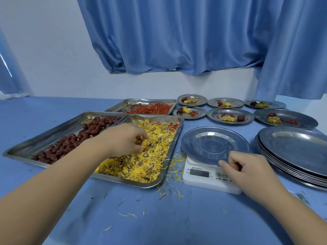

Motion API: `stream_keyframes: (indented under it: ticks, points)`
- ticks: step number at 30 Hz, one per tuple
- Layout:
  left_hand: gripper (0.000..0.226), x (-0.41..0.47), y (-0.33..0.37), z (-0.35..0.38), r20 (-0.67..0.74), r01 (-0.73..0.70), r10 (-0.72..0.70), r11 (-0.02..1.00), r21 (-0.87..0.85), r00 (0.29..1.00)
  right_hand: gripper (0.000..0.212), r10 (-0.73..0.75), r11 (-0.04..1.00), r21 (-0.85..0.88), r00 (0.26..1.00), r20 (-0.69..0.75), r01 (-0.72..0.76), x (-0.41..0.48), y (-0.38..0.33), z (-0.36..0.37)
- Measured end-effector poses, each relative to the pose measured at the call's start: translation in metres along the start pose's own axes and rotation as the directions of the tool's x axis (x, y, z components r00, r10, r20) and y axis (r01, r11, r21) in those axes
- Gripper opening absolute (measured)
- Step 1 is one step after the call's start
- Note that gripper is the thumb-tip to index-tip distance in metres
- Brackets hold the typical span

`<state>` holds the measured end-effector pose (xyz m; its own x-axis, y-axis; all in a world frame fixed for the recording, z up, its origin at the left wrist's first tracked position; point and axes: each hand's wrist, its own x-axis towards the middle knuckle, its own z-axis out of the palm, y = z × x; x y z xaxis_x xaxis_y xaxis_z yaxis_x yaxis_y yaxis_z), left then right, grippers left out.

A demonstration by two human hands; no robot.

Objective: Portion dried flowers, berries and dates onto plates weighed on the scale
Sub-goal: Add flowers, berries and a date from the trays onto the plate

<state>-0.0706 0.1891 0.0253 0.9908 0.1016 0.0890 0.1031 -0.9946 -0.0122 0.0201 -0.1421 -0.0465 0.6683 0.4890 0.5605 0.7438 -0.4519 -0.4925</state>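
A fresh portion is beginning: the round steel plate (212, 144) on the white digital scale (200, 183) is bare. At the scale's 9 o'clock, the left hand (123, 138) pinches a tuft of dried yellow flowers (141, 167) inside their rectangular steel tray (155, 118). The next move likely calls for carrying them over without scattering. The right hand (247, 167) is curled, thumb at the plate's 5 o'clock rim; whether it grips is unclear.

Left of the white rectangular plastic scale (208, 176), the left hand (123, 137) and forearm are bare right to the frame edge; the right hand (247, 169), at the scale's right, same, with a short plain thumbnail.
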Motion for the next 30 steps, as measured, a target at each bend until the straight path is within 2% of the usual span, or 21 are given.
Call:
stream_keyframes:
  ticks: [4, 8, 13, 18, 21, 23, 27, 30]
  points:
    - [0.033, 0.001, -0.006, -0.002, -0.019, 0.040, -0.042, 0.995, -0.093, 0.999, 0.052, 0.002, 1.000, 0.000, 1.000, -0.009, -0.002, 0.001, 0.000, -0.001]
    - [0.028, -0.004, -0.012, -0.009, -0.088, 0.087, -0.123, 0.939, -0.334, 0.988, 0.051, 0.012, 1.000, 0.004, 1.000, 0.000, -0.012, 0.001, -0.001, -0.001]
    - [0.018, -0.011, -0.014, -0.019, -0.148, 0.051, -0.204, 0.733, -0.679, 0.968, 0.050, 0.010, 1.000, 0.017, 1.000, 0.001, -0.010, 0.001, -0.003, -0.001]
    - [0.016, -0.003, 0.002, -0.024, -0.111, 0.032, -0.226, 0.548, -0.836, 0.968, 0.051, -0.001, 1.000, 0.011, 1.000, -0.024, 0.001, 0.001, -0.005, -0.004]
    - [0.015, 0.008, 0.023, -0.022, -0.081, 0.001, -0.165, 0.446, -0.895, 0.983, 0.051, 0.000, 1.000, 0.012, 0.998, -0.062, 0.001, 0.002, -0.005, -0.008]
    - [0.017, 0.020, 0.042, -0.018, -0.096, -0.039, -0.107, 0.447, -0.894, 0.990, 0.050, 0.014, 1.000, 0.020, 0.996, -0.090, -0.012, 0.004, -0.004, -0.011]
    - [0.017, 0.049, 0.089, -0.007, -0.125, -0.095, -0.007, 0.603, -0.792, 0.992, 0.047, 0.071, 0.996, 0.060, 0.986, -0.148, -0.063, 0.006, 0.001, -0.017]
    - [0.013, 0.073, 0.121, 0.004, -0.082, -0.109, 0.071, 0.663, -0.740, 0.994, 0.045, 0.091, 0.994, 0.070, 0.982, -0.163, -0.081, 0.007, 0.005, -0.017]
